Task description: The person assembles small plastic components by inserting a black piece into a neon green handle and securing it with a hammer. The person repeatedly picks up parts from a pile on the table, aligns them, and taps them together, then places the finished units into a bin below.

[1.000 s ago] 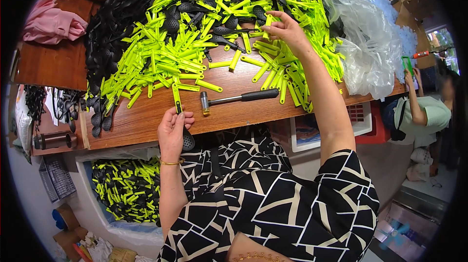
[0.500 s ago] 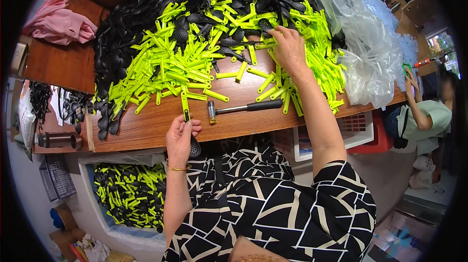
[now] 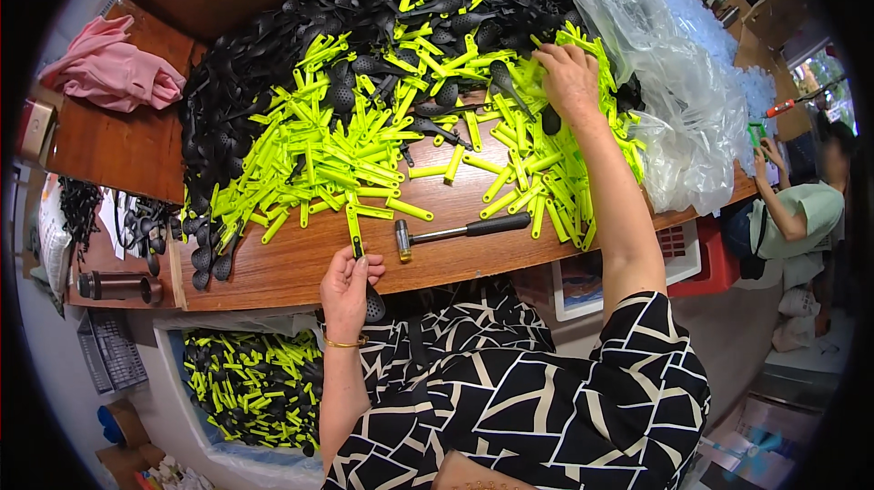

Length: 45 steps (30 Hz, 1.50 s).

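My left hand [image 3: 346, 285], at the table's front edge, is closed on a slotted spoon. The spoon's black perforated bowl [image 3: 374, 303] hangs below my fingers, and its lime-green handle [image 3: 355, 228] points away from me. Farther right, my right hand [image 3: 569, 85] reaches over the heap of lime-green handles [image 3: 583, 162] with its fingers bent. Its fingertips are partly hidden, and whatever they hold cannot be made out. Left of that hand lies a black slotted spoon head [image 3: 501, 77]. A hammer [image 3: 464, 229] with a black grip rests on the table between my arms.
Another heap of green handles [image 3: 337, 158] spreads before black spoon heads [image 3: 214, 117]. Clear plastic sheeting [image 3: 678, 139] borders the right side. Below the table stands a lined bin [image 3: 168, 381] of green and black pieces. A person [image 3: 792, 217] works at far right.
My right hand has moved right, away from the black spoon head and over the green handles. My left hand keeps hold of the slotted spoon. The whole view has shifted slightly.
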Each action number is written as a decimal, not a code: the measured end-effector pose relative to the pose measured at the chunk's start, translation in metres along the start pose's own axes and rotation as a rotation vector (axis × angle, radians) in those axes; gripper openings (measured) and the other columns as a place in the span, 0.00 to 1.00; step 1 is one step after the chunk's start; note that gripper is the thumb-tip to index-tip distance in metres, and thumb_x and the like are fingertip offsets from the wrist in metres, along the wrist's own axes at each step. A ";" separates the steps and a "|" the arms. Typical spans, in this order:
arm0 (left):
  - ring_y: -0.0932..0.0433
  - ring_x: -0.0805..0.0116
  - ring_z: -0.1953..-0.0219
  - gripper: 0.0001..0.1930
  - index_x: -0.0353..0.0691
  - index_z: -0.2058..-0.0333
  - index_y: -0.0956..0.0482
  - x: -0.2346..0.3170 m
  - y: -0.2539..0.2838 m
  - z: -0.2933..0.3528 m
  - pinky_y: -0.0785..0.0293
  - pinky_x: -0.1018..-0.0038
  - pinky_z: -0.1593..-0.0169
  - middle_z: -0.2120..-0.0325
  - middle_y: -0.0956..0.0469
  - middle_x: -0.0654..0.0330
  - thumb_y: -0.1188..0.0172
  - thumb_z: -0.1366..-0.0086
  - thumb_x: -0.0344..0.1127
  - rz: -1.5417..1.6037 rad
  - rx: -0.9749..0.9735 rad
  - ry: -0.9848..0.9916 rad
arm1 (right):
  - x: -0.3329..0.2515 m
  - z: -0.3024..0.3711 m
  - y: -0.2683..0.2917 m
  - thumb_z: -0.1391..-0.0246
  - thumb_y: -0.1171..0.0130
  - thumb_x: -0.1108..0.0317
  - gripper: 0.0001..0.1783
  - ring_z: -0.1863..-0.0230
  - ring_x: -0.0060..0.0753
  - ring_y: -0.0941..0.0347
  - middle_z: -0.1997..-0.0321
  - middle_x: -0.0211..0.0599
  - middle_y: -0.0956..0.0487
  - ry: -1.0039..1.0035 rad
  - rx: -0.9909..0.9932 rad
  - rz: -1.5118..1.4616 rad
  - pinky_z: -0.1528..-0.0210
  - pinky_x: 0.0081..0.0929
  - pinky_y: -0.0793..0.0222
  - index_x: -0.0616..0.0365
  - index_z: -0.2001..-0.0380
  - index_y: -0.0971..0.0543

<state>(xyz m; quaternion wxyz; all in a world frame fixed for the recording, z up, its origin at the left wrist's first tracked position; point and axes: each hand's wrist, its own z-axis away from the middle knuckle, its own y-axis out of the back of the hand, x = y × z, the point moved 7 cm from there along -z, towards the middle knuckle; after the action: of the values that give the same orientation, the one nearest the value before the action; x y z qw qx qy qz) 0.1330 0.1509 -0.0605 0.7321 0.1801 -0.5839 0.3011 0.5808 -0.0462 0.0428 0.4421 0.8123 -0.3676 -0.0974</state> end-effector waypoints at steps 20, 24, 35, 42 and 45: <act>0.15 0.72 0.59 0.13 0.34 0.42 0.25 -0.001 0.002 -0.001 0.20 0.76 0.52 0.57 0.14 0.55 0.45 0.20 0.31 0.012 -0.021 0.052 | -0.092 -0.020 -0.021 0.46 0.31 0.62 0.07 0.44 0.42 0.24 0.50 0.29 0.16 0.172 -0.187 -0.479 0.41 0.44 0.35 0.45 0.63 0.14; 0.15 0.72 0.59 0.14 0.35 0.41 0.24 0.004 0.003 0.000 0.20 0.76 0.52 0.56 0.14 0.55 0.45 0.20 0.32 0.062 -0.023 0.032 | -0.093 -0.006 -0.003 0.48 0.31 0.65 0.07 0.45 0.43 0.23 0.53 0.33 0.15 0.024 -0.142 -0.675 0.39 0.43 0.36 0.49 0.64 0.15; 0.17 0.78 0.63 0.13 0.32 0.42 0.24 0.054 -0.039 0.009 0.21 0.80 0.57 0.57 0.14 0.58 0.46 0.21 0.29 -0.139 -0.105 -0.091 | -0.213 0.057 0.104 0.41 0.29 0.71 0.08 0.56 0.36 0.16 0.59 0.36 0.14 0.357 -0.489 -1.411 0.51 0.32 0.22 0.57 0.59 0.14; 0.18 0.77 0.63 0.14 0.33 0.41 0.24 0.056 -0.048 0.010 0.23 0.81 0.58 0.57 0.14 0.58 0.45 0.20 0.31 -0.057 -0.180 -0.030 | -0.214 0.052 0.107 0.41 0.29 0.72 0.09 0.60 0.36 0.17 0.61 0.36 0.14 0.232 -0.533 -1.419 0.56 0.32 0.22 0.60 0.58 0.14; 0.18 0.79 0.63 0.15 0.33 0.40 0.24 0.057 -0.049 0.014 0.23 0.81 0.58 0.57 0.14 0.59 0.45 0.20 0.31 -0.055 -0.181 -0.027 | -0.217 0.051 0.117 0.42 0.29 0.73 0.09 0.58 0.36 0.16 0.60 0.37 0.13 0.295 -0.448 -1.392 0.55 0.31 0.22 0.61 0.58 0.14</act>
<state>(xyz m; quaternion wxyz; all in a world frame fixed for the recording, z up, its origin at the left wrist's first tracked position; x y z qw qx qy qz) 0.1629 0.1184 0.0024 0.7453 0.1335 -0.6135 0.2243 0.3419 0.0300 0.0690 0.4780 0.7524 0.3234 -0.3175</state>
